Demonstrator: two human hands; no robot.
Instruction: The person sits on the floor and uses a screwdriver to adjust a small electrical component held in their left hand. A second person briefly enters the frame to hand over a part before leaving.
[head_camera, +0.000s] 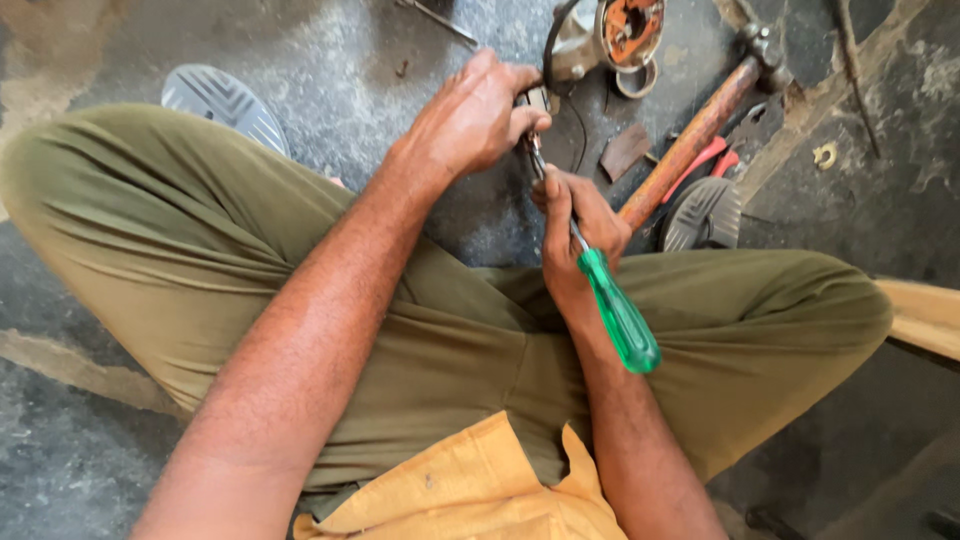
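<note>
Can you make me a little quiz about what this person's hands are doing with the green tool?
1. True or false: the screwdriver handle is red.
2. Which hand holds the screwdriver? A left hand B right hand
3. What long wooden-handled tool lies on the floor beside the hands?

Key: 1 false, it is green. 2 B. 3 the hammer.

I see a rough grey concrete floor, stained and mottled, with darker oily patches toward the upper right. A pale sandy strip crosses it at lower left. Daylight falls evenly. A light wooden plank juts in at right.
</note>
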